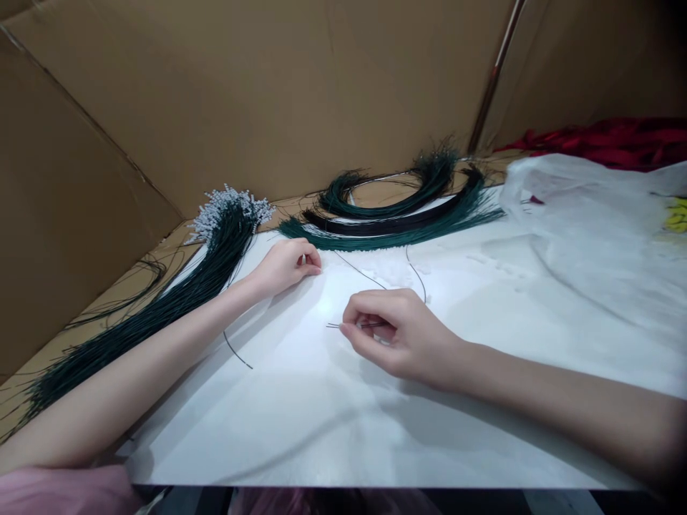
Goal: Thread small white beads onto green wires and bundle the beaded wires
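Note:
Between the thumb and forefinger of my right hand (402, 332) are thin dark wires (333, 325). Their short ends stick out to the left, above the white tabletop (300, 429). My left hand (287, 266) is farther up the table, thumb and fingertips pinched together low over the surface. Whatever is in that pinch, if anything, is too small to make out. Just beyond it lies a curved bundle of dark green wires (386, 242). On the left, a long bundle of dark green wires (177, 307) with white beaded-looking tips (230, 207) passes behind my left forearm.
Cardboard walls (257, 93) enclose the back and left. At the right is a translucent plastic bag (585, 214), with red fabric-like material (612, 143) behind it and something yellow (677, 214) at the edge. One loose wire (236, 352) lies near my left forearm.

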The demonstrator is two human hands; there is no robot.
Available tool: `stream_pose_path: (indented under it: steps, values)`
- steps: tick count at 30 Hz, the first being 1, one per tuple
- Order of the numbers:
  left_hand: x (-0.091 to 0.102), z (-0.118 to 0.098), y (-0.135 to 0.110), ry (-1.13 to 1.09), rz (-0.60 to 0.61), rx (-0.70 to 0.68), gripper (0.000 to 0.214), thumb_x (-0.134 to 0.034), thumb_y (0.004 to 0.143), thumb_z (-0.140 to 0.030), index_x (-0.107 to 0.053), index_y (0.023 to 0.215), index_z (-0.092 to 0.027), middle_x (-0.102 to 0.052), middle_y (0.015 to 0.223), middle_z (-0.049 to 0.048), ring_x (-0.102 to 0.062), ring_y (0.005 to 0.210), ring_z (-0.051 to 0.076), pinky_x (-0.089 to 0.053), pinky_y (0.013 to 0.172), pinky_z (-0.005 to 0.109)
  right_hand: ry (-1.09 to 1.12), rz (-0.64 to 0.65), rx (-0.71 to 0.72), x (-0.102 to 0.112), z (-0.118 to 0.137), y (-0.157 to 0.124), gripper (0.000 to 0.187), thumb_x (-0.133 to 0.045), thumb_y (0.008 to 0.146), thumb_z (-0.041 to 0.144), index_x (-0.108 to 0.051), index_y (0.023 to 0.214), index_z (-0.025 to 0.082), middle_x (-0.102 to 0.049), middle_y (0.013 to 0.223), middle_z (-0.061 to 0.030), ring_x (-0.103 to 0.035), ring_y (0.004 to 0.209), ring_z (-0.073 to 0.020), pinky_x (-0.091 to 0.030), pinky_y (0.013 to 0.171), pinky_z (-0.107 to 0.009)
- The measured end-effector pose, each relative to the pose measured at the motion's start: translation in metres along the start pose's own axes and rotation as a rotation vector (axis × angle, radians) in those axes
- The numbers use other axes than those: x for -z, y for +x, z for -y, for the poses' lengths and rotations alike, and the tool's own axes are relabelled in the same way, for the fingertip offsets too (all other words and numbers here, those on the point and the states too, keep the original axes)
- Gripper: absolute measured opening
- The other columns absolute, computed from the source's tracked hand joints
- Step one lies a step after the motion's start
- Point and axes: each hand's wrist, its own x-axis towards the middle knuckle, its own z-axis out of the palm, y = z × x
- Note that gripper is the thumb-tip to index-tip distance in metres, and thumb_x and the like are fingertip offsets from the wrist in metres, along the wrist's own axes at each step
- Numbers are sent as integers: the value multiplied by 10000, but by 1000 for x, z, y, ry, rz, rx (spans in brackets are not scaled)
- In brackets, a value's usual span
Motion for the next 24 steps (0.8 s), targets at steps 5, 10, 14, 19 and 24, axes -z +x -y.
stream_pose_path:
  steps: [5,10,14,19,24]
  values:
    - [1,-4,-7,-80,-19,-15,93,-650,844,-229,-669,782,-162,-665,792,21,-572,727,152,-423,699,270,-5,-18,-4,1,2,1,170,-568,836,108,-539,674,148,-478,608,46,-377,535,-53,-306,510,-191]
    - [5,-27,-43,-588,23,24,152,-701,854,-298,-674,861,-149,-687,835,30,-623,746,124,-495,697,226,3,-65,-15,1,3,1,145,-593,826,103,-607,685,132,-507,592,51,-349,494,-33,-291,483,-182]
    - [2,-47,-72,-809,14,69,107,-760,808,-225,-693,823,-143,-707,819,40,-649,739,118,-513,666,203,20,-79,-29,2,3,1,135,-600,817,94,-635,691,126,-527,589,46,-369,501,-33,-291,477,-176]
    - [-4,-54,-84,-937,-65,25,84,-779,779,-156,-709,825,-156,-720,824,35,-671,771,128,-549,721,225,37,-76,-39,2,2,1,128,-604,813,94,-643,695,122,-515,571,46,-374,502,-34,-286,469,-171]
    - [-4,-58,-83,-838,-74,56,54,-775,793,-197,-747,832,-171,-736,825,30,-665,752,115,-534,702,201,46,-81,-46,2,3,2,124,-604,821,99,-651,707,116,-529,580,41,-372,500,-32,-283,460,-168]
